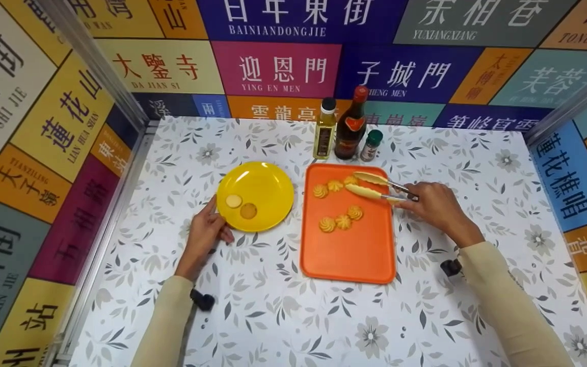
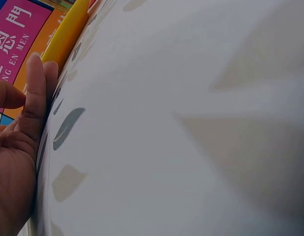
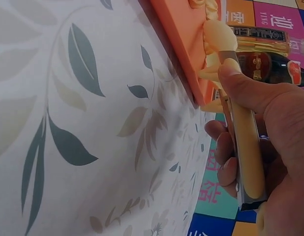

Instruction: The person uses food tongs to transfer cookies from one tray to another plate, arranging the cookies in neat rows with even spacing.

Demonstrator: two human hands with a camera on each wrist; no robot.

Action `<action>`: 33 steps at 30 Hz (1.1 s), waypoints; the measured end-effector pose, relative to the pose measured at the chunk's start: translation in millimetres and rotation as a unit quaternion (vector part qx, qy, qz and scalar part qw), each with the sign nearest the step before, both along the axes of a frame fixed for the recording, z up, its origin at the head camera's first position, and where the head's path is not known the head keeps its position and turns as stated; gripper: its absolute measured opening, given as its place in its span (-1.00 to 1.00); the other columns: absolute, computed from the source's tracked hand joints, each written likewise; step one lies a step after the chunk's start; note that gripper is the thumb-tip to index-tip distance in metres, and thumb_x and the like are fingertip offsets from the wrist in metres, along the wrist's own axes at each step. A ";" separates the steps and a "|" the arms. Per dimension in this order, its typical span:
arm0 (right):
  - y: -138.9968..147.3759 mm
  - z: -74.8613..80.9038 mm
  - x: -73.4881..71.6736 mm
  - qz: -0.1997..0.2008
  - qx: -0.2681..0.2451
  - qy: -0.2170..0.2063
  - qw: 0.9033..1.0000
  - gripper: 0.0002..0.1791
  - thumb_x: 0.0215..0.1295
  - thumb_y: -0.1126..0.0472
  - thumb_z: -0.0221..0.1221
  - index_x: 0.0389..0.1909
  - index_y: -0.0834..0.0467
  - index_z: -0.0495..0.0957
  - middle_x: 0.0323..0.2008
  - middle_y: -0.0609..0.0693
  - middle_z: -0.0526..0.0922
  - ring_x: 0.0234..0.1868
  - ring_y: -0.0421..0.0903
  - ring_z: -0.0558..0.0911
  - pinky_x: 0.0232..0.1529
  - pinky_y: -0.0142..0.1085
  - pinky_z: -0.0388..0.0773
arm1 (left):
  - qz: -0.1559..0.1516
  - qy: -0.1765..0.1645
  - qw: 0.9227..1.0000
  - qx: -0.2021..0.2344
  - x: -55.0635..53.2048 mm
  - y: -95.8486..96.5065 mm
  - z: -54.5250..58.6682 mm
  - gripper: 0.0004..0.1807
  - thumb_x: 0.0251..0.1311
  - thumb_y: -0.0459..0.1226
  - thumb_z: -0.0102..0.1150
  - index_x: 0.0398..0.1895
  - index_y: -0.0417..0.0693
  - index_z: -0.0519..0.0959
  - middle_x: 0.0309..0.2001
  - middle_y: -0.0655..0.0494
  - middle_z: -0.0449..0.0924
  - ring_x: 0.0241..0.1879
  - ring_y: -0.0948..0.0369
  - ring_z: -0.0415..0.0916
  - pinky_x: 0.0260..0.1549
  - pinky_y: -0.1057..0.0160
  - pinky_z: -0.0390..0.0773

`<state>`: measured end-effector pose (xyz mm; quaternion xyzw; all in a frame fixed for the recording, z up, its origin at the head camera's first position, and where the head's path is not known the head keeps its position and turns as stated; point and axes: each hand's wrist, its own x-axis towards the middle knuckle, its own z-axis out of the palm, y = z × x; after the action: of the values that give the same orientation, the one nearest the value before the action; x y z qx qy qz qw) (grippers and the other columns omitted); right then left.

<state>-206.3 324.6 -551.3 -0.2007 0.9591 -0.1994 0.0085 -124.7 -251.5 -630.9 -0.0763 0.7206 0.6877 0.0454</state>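
My right hand (image 1: 438,206) grips a pair of tongs (image 1: 372,193) with cream-yellow tips and metal handles. The tips stand apart over the upper part of the orange tray (image 1: 347,260), one on each side of a swirl cookie (image 1: 350,181). Two more swirl cookies lie left of it, and three others form a slanting row lower down. At the lower left rim of the yellow plate (image 1: 268,183), my left hand (image 1: 204,229) rests on the table, some fingers extended in the left wrist view. On that plate lie a pale round cookie (image 1: 233,201) and a browner one (image 1: 248,210).
Behind the tray stand an oil bottle (image 1: 325,130), a dark red-capped bottle (image 1: 350,125) and a small green-capped jar (image 1: 371,146). Printed panels with street names enclose the leaf-patterned table (image 1: 273,316) at the back and sides.
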 end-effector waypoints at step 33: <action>-10.4 26.6 6.7 0.036 -0.012 0.073 0.997 -0.50 0.31 0.03 0.57 0.09 0.31 0.80 -0.32 0.16 0.81 -0.41 0.11 0.72 -0.38 0.00 0.68 | 0.000 0.009 1.000 -0.006 2.1 1.1 2.6 -0.18 0.56 -0.40 0.08 0.81 -0.03 0.08 -0.39 -0.37 0.70 -0.56 -0.02 0.71 -0.48 0.12 0.83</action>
<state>-199.7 314.2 -524.7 -0.2492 0.9469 -0.1950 -0.0565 -122.5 -250.5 -628.3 -0.0700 0.7254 0.6837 0.0385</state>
